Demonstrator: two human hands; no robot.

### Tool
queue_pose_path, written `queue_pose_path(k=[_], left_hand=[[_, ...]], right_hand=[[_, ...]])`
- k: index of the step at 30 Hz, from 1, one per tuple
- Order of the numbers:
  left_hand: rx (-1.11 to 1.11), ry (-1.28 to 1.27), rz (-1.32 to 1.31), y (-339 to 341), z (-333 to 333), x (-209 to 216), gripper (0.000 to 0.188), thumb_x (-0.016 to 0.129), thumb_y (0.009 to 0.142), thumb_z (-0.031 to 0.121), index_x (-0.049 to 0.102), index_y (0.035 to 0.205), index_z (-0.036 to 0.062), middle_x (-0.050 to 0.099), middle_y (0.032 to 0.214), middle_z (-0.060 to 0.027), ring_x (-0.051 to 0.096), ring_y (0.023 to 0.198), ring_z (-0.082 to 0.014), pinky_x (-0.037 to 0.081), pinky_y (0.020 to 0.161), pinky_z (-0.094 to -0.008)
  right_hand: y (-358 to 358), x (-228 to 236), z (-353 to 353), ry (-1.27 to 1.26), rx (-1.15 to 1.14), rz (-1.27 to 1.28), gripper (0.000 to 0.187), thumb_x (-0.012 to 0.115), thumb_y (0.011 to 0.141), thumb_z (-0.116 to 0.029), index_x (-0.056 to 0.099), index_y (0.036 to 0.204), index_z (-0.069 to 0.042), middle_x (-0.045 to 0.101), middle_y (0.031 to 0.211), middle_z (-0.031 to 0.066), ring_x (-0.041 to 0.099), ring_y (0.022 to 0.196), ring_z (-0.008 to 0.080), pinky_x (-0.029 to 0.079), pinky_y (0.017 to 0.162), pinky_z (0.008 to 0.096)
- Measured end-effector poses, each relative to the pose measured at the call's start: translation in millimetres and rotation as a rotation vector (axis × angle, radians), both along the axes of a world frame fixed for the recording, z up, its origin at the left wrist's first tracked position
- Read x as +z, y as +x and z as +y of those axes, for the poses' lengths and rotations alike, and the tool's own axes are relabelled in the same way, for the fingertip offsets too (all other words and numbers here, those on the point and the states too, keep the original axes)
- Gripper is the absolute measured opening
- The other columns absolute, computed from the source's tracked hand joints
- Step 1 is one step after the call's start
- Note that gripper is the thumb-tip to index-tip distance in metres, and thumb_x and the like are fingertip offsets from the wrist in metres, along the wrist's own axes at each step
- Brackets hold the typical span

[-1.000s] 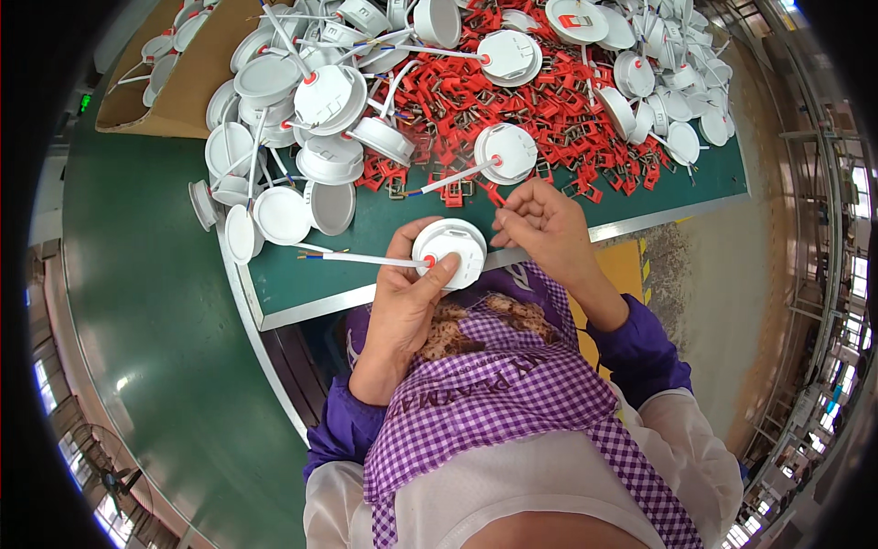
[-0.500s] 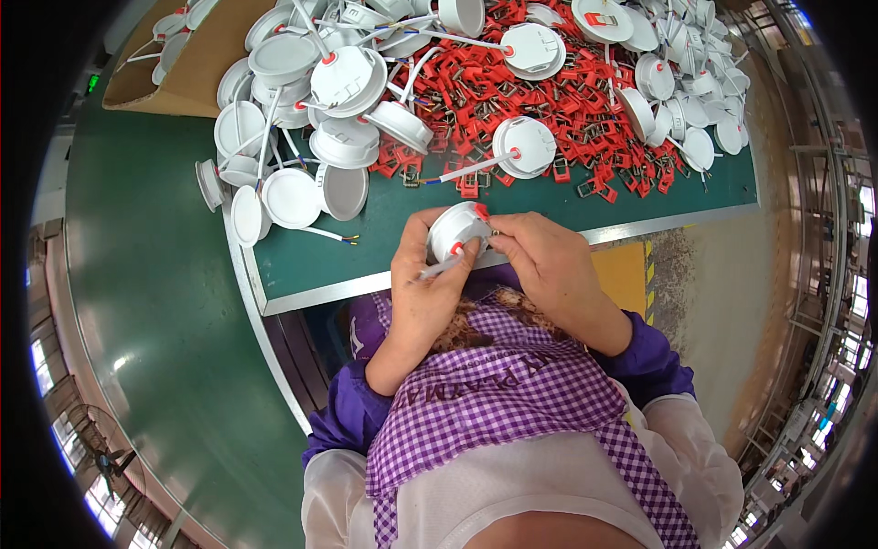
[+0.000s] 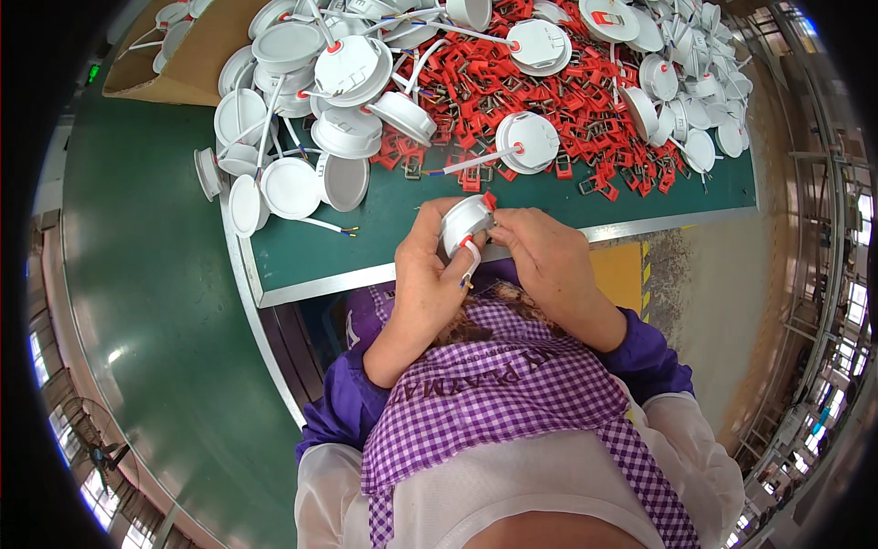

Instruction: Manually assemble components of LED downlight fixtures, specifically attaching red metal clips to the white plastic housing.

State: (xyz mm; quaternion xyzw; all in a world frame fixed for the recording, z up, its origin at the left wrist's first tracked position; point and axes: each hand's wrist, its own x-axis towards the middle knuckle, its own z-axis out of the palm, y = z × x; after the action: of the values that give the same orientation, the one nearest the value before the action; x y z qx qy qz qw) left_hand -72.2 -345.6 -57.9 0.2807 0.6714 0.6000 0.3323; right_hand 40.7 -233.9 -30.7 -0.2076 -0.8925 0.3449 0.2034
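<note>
My left hand (image 3: 425, 270) grips a round white lamp housing (image 3: 464, 222) tilted on its side, just above the near edge of the green table (image 3: 311, 256). A short white cable with a red collar hangs from the housing past my left thumb. My right hand (image 3: 535, 247) pinches a small red spring clip (image 3: 490, 200) against the housing's rim. Both hands meet close to my chest, over the table's metal edge.
A heap of red spring clips (image 3: 549, 101) covers the far middle and right of the table. Several white lamp housings (image 3: 293, 174) with cables lie piled at the left and scattered along the back. A cardboard box (image 3: 174, 64) stands at the far left.
The housing has been lifted off the table and turned on edge. My right hand came back from the clip heap and now holds a red clip at its rim.
</note>
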Motion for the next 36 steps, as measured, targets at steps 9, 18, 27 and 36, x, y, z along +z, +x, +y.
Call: queue_pose_path(k=[9,18,27,36], left_hand=[[-0.163,0.014,0.107,-13,1,1,0.033,0.061,0.083,-0.003,0.056,0.115,0.0022,0.066,0.092,-0.0101,0.063,0.08,-0.0146,0.051,0.07,-0.0285],[-0.298,-0.013,-0.004,-10,-12,14,0.032,0.06,0.085,-0.005,0.057,0.115,0.0014,0.063,0.097,-0.0057,0.059,0.087,-0.0106,0.047,0.076,-0.0249],[-0.233,0.051,-0.273,1,-16,13,0.032,0.065,0.088,-0.002,0.056,0.118,0.0026,0.062,0.1,-0.0025,0.058,0.089,-0.0073,0.047,0.077,-0.0216],[-0.104,-0.013,-0.198,-14,-18,11,0.046,0.073,0.079,-0.005,0.05,0.119,-0.001,0.066,0.103,-0.0094,0.065,0.09,-0.0148,0.054,0.079,-0.0271]], right_hand=[[6,-16,2,-0.002,-0.019,0.053,0.015,0.062,0.085,0.0,0.061,0.099,-0.001,0.064,0.086,0.0128,0.066,0.075,0.0273,0.053,0.063,0.0343],[24,-5,2,-0.584,-0.106,0.032,0.051,0.071,0.086,-0.014,0.05,0.132,-0.003,0.068,0.104,0.0158,0.069,0.093,0.0248,0.055,0.079,0.033],[26,-3,2,-0.606,-0.066,0.008,0.045,0.073,0.085,-0.017,0.056,0.123,0.0,0.069,0.107,0.0173,0.07,0.095,0.0231,0.054,0.083,0.0326],[35,-20,53,-0.378,-0.206,0.06,0.032,0.075,0.082,-0.017,0.064,0.107,-0.002,0.068,0.096,0.0114,0.067,0.078,0.0178,0.052,0.067,0.0308]])
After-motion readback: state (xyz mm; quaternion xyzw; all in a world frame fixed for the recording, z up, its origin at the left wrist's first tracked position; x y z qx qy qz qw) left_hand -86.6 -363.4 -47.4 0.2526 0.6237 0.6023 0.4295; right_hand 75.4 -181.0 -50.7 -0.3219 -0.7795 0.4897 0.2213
